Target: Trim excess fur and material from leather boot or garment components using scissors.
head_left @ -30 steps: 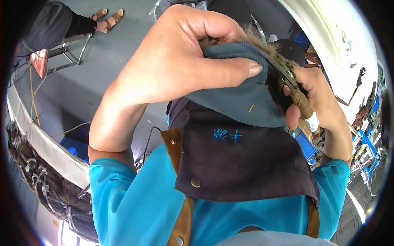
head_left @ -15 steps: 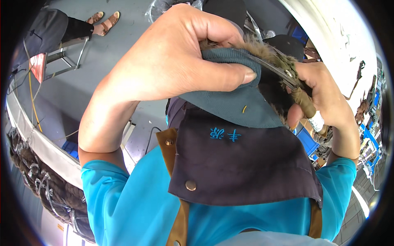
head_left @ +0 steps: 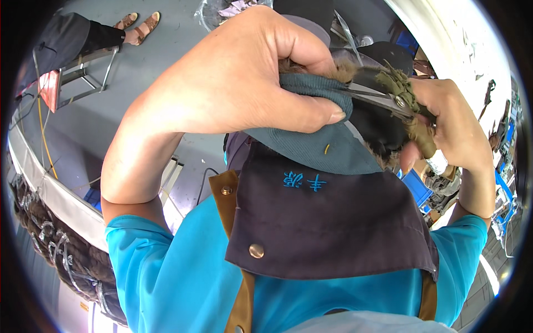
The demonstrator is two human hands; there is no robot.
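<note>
My left hand [head_left: 239, 83] is closed on a blue-green corduroy piece [head_left: 316, 149], thumb on top and fingers curled beneath. Brown fur [head_left: 345, 72] shows along the upper edge of the piece, with more fur by my right thumb. A small yellow mark sits on the corduroy. In my right hand [head_left: 452, 125] is a pair of scissors [head_left: 378, 100], its handles wrapped in olive cloth. The blades stand slightly apart, and their tips reach the corduroy's fold beside my left thumb. Whether they have cut into it is hard to see.
A dark apron [head_left: 327, 227] hangs across my chest, just below the work. To the far left, a person's sandalled feet [head_left: 147, 28] are near a metal-legged stool [head_left: 83, 77]. Dark furry bundles [head_left: 50, 238] lie at the left edge. A blue bin [head_left: 415, 187] is beneath my right hand.
The scissor blades have spread apart and swung to point left, onto the corduroy fold. My right hand has shifted slightly right. My left hand keeps its grip.
</note>
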